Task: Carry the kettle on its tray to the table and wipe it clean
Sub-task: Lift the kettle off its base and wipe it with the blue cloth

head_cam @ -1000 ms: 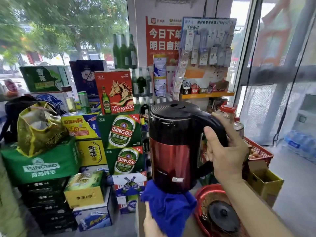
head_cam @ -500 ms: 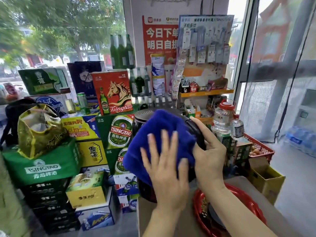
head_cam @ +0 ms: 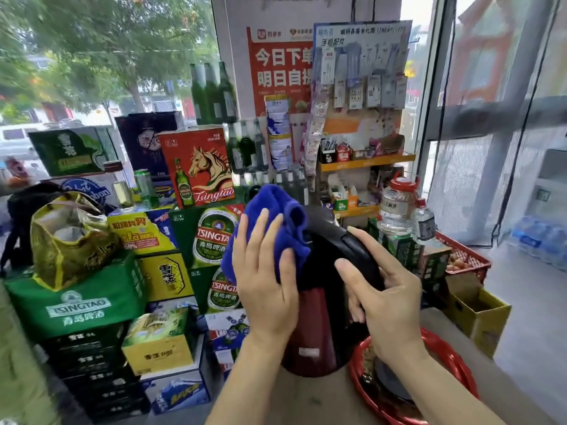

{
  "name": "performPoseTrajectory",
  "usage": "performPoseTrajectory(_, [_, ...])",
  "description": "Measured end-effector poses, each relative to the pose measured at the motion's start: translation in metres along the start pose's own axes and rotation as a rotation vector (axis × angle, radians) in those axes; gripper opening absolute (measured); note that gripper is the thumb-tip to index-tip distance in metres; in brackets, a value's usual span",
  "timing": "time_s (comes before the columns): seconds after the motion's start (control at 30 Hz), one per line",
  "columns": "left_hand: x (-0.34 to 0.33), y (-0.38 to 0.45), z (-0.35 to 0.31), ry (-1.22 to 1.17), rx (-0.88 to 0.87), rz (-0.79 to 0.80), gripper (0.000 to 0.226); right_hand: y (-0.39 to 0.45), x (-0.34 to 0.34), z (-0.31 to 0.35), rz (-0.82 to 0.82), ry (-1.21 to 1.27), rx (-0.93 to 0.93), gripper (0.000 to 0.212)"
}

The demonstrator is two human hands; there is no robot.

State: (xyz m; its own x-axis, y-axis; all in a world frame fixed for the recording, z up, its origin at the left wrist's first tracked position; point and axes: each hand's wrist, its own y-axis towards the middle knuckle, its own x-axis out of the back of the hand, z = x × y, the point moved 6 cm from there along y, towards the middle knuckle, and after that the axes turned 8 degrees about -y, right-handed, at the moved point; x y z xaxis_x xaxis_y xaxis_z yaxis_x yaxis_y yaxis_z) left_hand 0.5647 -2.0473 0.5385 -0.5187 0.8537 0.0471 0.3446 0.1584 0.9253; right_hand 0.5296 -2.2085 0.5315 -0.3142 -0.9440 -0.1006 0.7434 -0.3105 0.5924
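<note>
Cloth [head_cam: 276, 219] slid left; tray [head_cam: 457, 360] holds base [head_cam: 388, 380].

Left hand [head_cam: 264, 289], bare, slender fingers [head_cam: 260, 237], short plain nails, right hand [head_cam: 391, 305], bare likewise, both forearms [head_cam: 245, 381] bare and smooth

TSINGTAO on green cartons [head_cam: 214, 237]; Tsingtao on the red horse box [head_cam: 202, 167]; 今日下单, probably, on the red poster [head_cam: 276, 65]

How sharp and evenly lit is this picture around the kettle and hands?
Head view: soft daylight, no harsh shadows; the kettle, blue cloth, left hand and right hand are fairly sharp; the window frame at right is smeared and slanted by the wide lens.
</note>
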Motion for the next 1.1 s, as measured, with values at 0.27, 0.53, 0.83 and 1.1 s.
performPoseTrajectory(0.27, [-0.060, 0.060, 0.039, -0.094, 0.273, 1.082, 0.057, -0.001, 0.004, -0.001, 0.064, -0.167, 0.016, 0.045])
performPoseTrajectory(0.53, [-0.057, -0.009, 0.135, -0.783, 1.335, 0.530, 0.038, -0.003, 0.031, -0.028, -0.117, -0.148, -0.092, 0.038])
performPoseTrajectory(0.83, [-0.062, -0.169, 0.137, -0.836, 1.594, 0.077, 0.065, 0.000, 0.040, -0.077, -0.280, 0.029, -0.331, 0.038])
performPoseTrajectory(1.1, [-0.073, -0.149, 0.043, 0.207, 0.173, 0.385, 0.047, 0.002, 0.024, -0.107, -0.374, 0.152, -0.449, 0.039])
